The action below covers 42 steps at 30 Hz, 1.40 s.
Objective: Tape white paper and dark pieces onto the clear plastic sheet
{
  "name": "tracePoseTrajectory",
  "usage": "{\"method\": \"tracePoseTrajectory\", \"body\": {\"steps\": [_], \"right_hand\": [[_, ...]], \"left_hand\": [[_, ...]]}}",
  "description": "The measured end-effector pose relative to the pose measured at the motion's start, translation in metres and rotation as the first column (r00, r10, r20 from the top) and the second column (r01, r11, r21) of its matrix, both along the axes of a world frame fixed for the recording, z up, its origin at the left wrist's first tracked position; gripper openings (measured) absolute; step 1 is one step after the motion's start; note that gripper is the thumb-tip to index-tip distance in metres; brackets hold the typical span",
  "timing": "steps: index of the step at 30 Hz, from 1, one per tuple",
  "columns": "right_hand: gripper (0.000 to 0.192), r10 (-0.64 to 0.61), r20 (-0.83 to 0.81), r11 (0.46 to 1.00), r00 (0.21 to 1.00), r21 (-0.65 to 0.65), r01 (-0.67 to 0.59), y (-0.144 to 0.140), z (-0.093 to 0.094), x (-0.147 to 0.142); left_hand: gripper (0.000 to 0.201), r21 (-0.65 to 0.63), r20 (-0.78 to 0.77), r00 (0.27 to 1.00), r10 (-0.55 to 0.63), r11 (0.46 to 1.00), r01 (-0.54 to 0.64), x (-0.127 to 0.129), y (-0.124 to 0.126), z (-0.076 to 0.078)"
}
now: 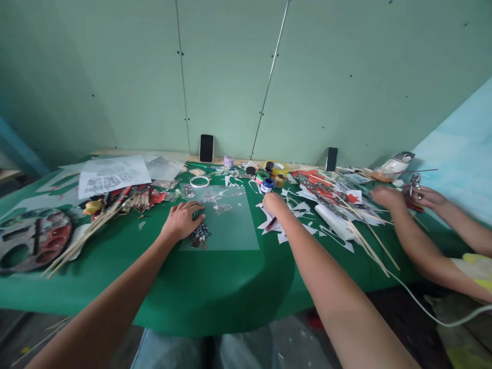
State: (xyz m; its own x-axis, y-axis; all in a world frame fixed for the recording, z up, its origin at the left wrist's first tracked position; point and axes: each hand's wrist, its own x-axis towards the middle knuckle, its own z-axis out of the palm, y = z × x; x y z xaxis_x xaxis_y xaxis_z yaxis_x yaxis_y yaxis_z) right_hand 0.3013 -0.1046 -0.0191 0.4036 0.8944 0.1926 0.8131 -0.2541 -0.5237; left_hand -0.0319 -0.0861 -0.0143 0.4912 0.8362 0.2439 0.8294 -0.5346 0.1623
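Left hand [182, 220] lies flat on the clear sheet [226, 225]; right hand's [273, 202] grip seemingly pinches a brush [270, 224].

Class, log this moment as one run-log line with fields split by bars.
left hand: flat on clear sheet | right hand: holds thin brush, beside blue-lidded paint jar | co-worker's hands: at right

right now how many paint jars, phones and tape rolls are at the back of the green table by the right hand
Small paint jars: 6, clustered just beyond the right hand
Phones propped against the wall: 2
Tape rolls: 2, one white, one yellow
Total: 10
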Motion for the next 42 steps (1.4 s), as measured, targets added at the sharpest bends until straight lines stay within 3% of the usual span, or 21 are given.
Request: {"method": "tracePoseTrajectory", "body": {"steps": [4,8,11,14,18,22,26,29,33,38,42], "right_hand": [[0.024,-0.021,-0.293,0.986,0.956,0.150,0.068,-0.008,0.008,0.003],[0.025,0.044,-0.580,0.916,0.813,0.349,0.200,-0.026,0.016,0.010],[0.033,0.119,-0.685,0.858,0.718,0.436,0.274,-0.044,0.017,0.012],[0.037,0.147,-0.711,0.835,0.688,0.462,0.298,-0.056,0.013,0.009],[0.031,0.083,-0.663,0.879,0.744,0.400,0.259,-0.057,0.007,0.001],[0.005,0.011,-0.482,0.955,0.876,0.265,0.134,-0.045,0.002,-0.009],[0.013,-0.043,-0.271,0.994,0.962,0.081,0.068,-0.031,0.001,-0.016],[0.025,-0.074,-0.124,0.997,0.990,-0.012,0.073,-0.023,0.005,-0.017],[0.032,-0.075,0.042,0.996,0.996,-0.039,0.077,-0.012,0.016,-0.021],[0.023,0.019,0.087,0.985,0.996,-0.170,-0.003,0.015,0.024,-0.042],[0.052,0.024,0.102,0.936,0.995,-0.351,0.013,0.040,0.030,-0.060]], "left_hand": [[0.042,-0.004,-0.015,1.000,-0.005,1.000,0.005,0.001,-0.001,0.002],[0.039,0.000,-0.016,1.000,0.004,1.000,-0.004,0.002,-0.002,0.005],[0.041,-0.005,-0.030,1.000,0.002,1.000,-0.002,0.003,-0.002,0.007],[0.043,-0.013,-0.043,0.999,-0.004,1.000,0.004,0.003,-0.001,0.009],[0.042,-0.009,-0.038,0.999,0.005,1.000,-0.006,0.003,-0.001,0.010],[0.038,0.004,-0.023,1.000,0.008,1.000,-0.008,0.004,-0.003,0.009],[0.034,0.016,0.047,0.998,-0.033,0.999,0.032,0.001,-0.003,0.004],[0.031,0.043,0.211,0.975,-0.076,0.997,0.068,-0.003,0.001,0.002],[0.026,0.138,0.400,0.915,-0.049,0.990,-0.007,-0.001,0.014,0.006],[0.029,0.229,0.374,0.905,-0.205,0.966,0.124,0.018,0.047,0.010],[0.036,0.142,0.297,0.920,-0.256,0.964,0.223,0.039,0.080,0.007]]}}
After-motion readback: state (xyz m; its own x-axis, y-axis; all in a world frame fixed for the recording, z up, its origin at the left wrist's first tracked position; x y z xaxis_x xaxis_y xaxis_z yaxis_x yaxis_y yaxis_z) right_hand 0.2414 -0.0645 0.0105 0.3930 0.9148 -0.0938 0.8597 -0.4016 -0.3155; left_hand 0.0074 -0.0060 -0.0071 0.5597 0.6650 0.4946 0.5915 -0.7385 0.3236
